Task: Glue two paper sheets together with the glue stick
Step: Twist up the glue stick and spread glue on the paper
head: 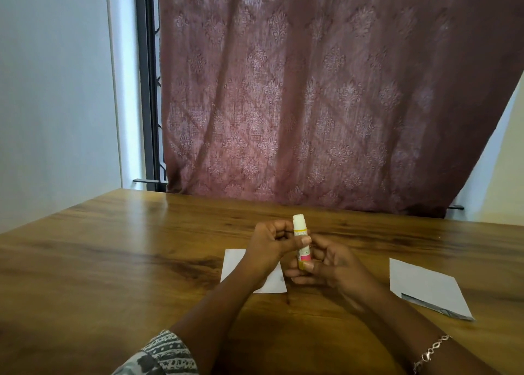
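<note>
A: Where is the glue stick [302, 242]?

B: Upright in the air above the table [113, 261], held between both hands. Its white top pokes up clear of the fingers; the yellow and pink body runs down between them.

A: How do the fingers sit on it?

B: The left hand [269, 244] is curled closed around the upper body, thumb pressed across the label. The right hand [326, 266] pinches the yellow base, its thumb at the front, the other fingers curved in below and behind. Whether a cap is on, I cannot tell.

A: And the sheets?

B: One white sheet [255, 272] lies flat on the table right under the hands, partly hidden by the left wrist. A second sheet [425, 286] lies well apart to the right, its near edge showing a grey underside.

A: Anything else?

B: A bracelet [431, 353] on the right wrist, a patterned sleeve [167, 354] on the left arm, and a curtain [326, 91] behind the table.
</note>
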